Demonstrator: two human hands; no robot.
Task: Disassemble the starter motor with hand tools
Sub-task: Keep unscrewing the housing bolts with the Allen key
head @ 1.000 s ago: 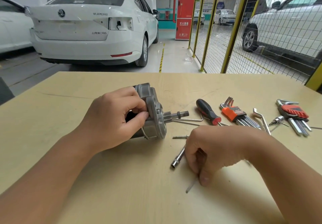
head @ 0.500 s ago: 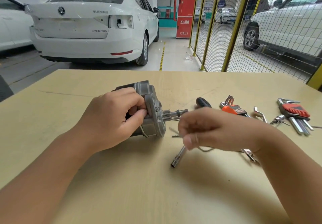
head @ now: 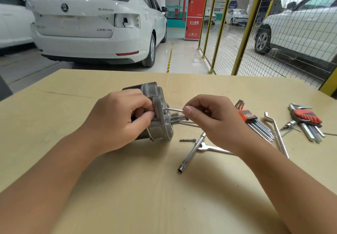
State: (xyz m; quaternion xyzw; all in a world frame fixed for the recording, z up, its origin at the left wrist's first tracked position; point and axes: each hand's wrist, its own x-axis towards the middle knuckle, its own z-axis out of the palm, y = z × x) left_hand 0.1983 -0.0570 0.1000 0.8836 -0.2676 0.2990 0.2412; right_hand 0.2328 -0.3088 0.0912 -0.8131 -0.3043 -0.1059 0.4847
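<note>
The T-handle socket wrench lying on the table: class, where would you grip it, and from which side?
Grip the T-handle socket wrench mid-shaft, from above. The long shaft lies flat and bare there, angled toward the person, socket end nearest. Its top end lies beside a flat spanner and the right hand, so that end is crowded.

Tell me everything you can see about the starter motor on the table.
The starter motor is a grey cast-metal unit with a dark cylindrical body behind and a toothed pinion shaft pointing right. It lies on its side on the wooden table. The left hand grips it; the right hand pinches a thin hex key whose tip meets its end flange.
</note>
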